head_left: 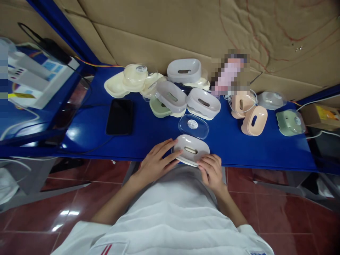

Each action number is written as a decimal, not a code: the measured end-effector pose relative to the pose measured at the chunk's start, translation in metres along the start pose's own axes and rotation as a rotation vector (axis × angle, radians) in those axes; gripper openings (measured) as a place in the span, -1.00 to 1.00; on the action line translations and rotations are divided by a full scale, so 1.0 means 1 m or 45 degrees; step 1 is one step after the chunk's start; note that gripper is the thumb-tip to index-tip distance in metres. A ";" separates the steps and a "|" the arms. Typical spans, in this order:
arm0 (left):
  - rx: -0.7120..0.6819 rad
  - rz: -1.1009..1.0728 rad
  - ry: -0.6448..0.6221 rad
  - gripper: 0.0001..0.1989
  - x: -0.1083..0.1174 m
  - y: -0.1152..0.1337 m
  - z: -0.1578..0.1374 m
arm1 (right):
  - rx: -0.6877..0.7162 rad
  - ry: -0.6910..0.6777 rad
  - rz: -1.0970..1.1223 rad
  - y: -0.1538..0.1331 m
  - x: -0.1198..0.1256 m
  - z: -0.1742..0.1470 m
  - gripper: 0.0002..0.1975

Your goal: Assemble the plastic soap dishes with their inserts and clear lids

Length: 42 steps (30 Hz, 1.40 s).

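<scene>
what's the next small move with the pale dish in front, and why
Probably lift the clear lid and lay it over the pale dish: the lid lies on the table just beyond it, the dish is uncovered, and the left hand and right hand are at its ends.

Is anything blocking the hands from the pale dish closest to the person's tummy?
Nothing visible is. The left hand touches one end of the pale dish and the right hand the other. The clear lid lies just beyond its far side, out of their way.
</scene>
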<state>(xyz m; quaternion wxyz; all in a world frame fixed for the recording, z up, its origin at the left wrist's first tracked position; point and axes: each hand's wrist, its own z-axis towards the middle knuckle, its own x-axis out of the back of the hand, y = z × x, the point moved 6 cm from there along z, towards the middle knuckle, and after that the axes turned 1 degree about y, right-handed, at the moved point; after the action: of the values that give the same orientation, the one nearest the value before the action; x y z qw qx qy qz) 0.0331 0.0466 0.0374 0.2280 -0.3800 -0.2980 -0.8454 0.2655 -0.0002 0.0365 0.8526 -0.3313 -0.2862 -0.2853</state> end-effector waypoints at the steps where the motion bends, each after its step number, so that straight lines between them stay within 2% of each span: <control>1: 0.005 -0.011 0.002 -0.60 0.000 0.000 0.000 | 0.001 -0.011 0.003 0.000 -0.001 0.002 -0.66; 6: 0.051 -0.072 0.087 -0.73 0.002 -0.005 -0.001 | 0.049 -0.093 -0.111 -0.005 -0.009 0.012 -0.68; 16: 0.038 -0.122 0.076 -0.71 0.001 -0.007 0.000 | 0.015 -0.034 -0.163 -0.008 -0.018 0.016 -0.73; 21: 0.033 -0.208 0.063 -0.70 0.002 -0.008 0.000 | 0.007 -0.135 -0.029 -0.003 -0.015 0.019 -0.75; 24: 0.066 -0.242 0.077 -0.72 0.006 -0.009 0.000 | -0.100 -0.156 0.077 0.014 -0.008 0.030 -0.60; 27: 0.089 -0.311 0.070 -0.75 0.010 -0.010 0.001 | -0.237 -0.281 -0.023 0.033 -0.010 0.042 -0.41; 29: 0.095 -0.401 0.036 -0.77 0.013 -0.012 0.002 | -0.299 -0.359 -0.124 0.042 -0.014 0.046 -0.38; 32: 0.100 -0.526 -0.009 -0.75 0.015 -0.016 0.002 | -0.443 -0.254 -0.293 0.052 -0.011 0.045 -0.51; 35: 0.123 -0.582 -0.012 -0.66 0.015 -0.020 0.001 | -0.567 -0.137 -0.391 0.061 -0.004 0.039 -0.47; 42: 0.164 -0.548 -0.002 -0.49 0.012 -0.020 -0.001 | -0.511 -0.009 -0.179 0.075 0.013 0.036 -0.62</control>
<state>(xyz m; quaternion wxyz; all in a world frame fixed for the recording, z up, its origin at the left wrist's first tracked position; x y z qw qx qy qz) 0.0128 0.0588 0.0399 0.0659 -0.2930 -0.4260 -0.8534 0.3143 0.0684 0.0378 0.7466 -0.4746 -0.2490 -0.3942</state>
